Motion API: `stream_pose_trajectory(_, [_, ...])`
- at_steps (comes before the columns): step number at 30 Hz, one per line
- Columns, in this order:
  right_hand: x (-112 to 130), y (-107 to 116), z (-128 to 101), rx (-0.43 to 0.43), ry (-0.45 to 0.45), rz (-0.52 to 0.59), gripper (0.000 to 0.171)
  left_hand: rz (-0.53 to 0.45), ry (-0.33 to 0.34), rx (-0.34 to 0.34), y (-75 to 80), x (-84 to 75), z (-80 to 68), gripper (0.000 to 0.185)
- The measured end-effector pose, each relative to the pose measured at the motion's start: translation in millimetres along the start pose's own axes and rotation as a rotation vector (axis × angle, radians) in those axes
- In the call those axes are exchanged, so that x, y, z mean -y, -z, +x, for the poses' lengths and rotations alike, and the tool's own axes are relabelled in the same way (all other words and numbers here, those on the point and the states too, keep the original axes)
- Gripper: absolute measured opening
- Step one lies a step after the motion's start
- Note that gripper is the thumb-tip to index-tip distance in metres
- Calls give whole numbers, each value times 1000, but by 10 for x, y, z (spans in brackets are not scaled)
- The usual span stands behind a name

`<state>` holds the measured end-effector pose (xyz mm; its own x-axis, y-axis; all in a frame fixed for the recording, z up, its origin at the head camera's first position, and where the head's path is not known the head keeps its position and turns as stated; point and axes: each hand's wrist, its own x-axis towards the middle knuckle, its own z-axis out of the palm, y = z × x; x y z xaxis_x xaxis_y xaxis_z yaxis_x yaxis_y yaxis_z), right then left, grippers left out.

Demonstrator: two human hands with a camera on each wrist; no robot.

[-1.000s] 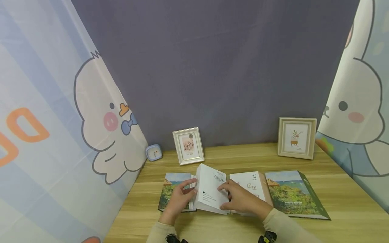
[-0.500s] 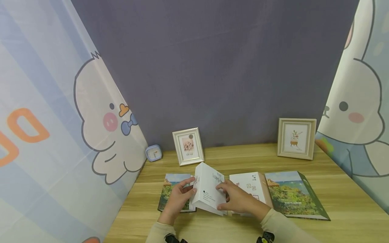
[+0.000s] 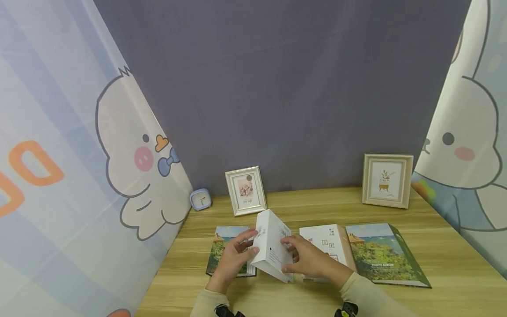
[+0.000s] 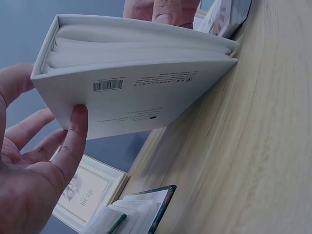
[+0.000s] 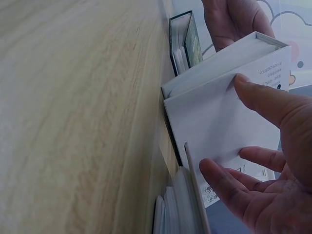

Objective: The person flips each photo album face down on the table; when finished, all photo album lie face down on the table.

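White book (image 3: 271,246): I see it tilted up off the wooden table (image 3: 396,299), between both hands, above the open albums.
Left hand (image 3: 233,259): grips its left cover, thumb (image 4: 73,136) pressed beside the barcode.
Right hand (image 3: 313,259): holds the right cover, thumb and fingers (image 5: 229,183) pinching it.
Behind: two picture frames, well apart.

head cam looks forward and down over the tabletop (image 3: 396,286) from a bit back, while both wrist cams sit low and super close, all three sharing the white book (image 3: 271,246) from opposite sides
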<state>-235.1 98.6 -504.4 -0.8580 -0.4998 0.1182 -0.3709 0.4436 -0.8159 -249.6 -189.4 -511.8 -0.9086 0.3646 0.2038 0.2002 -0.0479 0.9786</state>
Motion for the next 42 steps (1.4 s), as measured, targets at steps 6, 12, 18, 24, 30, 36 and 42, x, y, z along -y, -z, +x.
stream_pose_trajectory(6, [16,-7,8,0,16,29,94,0,7,-22,-30,-31,-14,57])
stream_pose_trajectory(12, [27,0,16,1,19,47,101,-5,-1,-3,-44,-46,-15,59])
stream_pose_trajectory(18, [19,28,20,-5,21,84,103,-69,-11,102,-33,-31,-6,68])
stream_pose_trajectory(24, [24,57,23,8,42,156,103,-114,-33,184,-29,-19,-13,78])
stream_pose_trajectory(30, [39,78,17,6,24,166,99,-157,-34,220,-44,-28,-17,86])
stream_pose_trajectory(36, [42,92,33,-2,15,181,97,-172,-46,224,-68,-54,-25,82])
stream_pose_trajectory(42, [66,112,16,7,13,208,94,-150,-74,223,-71,-39,-37,78])
